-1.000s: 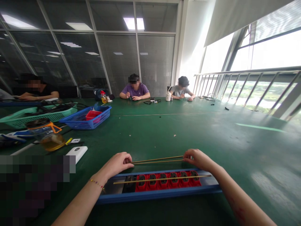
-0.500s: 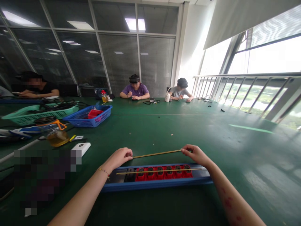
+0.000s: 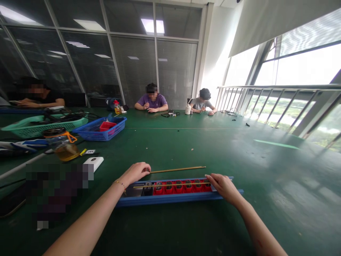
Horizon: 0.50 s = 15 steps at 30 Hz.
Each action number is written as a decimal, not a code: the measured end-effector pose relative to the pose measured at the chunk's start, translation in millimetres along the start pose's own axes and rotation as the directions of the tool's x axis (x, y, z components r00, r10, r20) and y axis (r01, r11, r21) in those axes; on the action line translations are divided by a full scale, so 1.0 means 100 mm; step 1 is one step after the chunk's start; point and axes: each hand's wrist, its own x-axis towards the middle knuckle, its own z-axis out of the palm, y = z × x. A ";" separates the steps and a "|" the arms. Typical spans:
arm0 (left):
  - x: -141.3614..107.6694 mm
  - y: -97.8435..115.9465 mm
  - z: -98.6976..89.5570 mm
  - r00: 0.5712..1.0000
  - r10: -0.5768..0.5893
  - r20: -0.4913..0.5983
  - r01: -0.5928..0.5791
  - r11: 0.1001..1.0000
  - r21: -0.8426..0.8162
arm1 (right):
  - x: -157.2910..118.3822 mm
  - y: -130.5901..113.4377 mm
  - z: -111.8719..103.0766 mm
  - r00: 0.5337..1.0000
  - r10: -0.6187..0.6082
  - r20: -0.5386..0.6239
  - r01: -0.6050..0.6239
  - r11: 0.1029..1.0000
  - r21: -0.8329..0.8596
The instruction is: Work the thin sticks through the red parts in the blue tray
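On the green table, a long blue tray (image 3: 173,202) holds a row of red holders (image 3: 168,190) with dark parts in them. One thin brass-coloured rod (image 3: 170,185) lies lengthwise over the row. Beyond the tray, what look like two more thin rods (image 3: 178,169) lie close together. My left hand (image 3: 137,172) is closed in a pinch at the left end of these far rods. Over the tray's right end, my right hand (image 3: 221,185) has its fingers closed around the right end of the near rod, which they hide.
Left of me are a blue basket (image 3: 101,133) with a red box, a green basket (image 3: 45,128) with cables, a jar of amber liquid (image 3: 65,151) and a white device (image 3: 95,163). Several people sit across the table. A railing (image 3: 266,92) runs along the windows.
My right hand has let go of the far rods' right end and come nearer, onto the tray's right end and the near rod. My left hand stays at the far rods.
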 end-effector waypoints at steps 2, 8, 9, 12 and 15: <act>-0.01 -0.01 0.00 1.000 0.002 -0.004 -0.002 1.000 -0.001 | 0.04 0.05 -0.04 0.999 0.026 -0.033 -0.026 1.000 0.017; -0.02 -0.01 0.01 0.999 0.009 -0.044 -0.009 1.000 0.001 | 0.36 0.27 -0.15 0.994 0.020 -0.109 -0.030 0.995 -0.092; -0.02 0.00 0.01 0.998 0.002 -0.058 -0.002 1.000 0.001 | 0.43 0.30 -0.12 0.996 0.016 -0.083 -0.025 0.993 -0.116; -0.02 0.02 0.01 0.997 -0.015 -0.074 0.015 1.000 0.002 | 0.59 0.36 0.02 0.998 0.055 0.038 -0.048 0.985 -0.163; -0.01 0.00 0.02 0.998 -0.008 -0.059 0.008 1.000 -0.001 | 0.69 0.38 0.15 0.993 0.055 0.106 -0.038 0.988 -0.150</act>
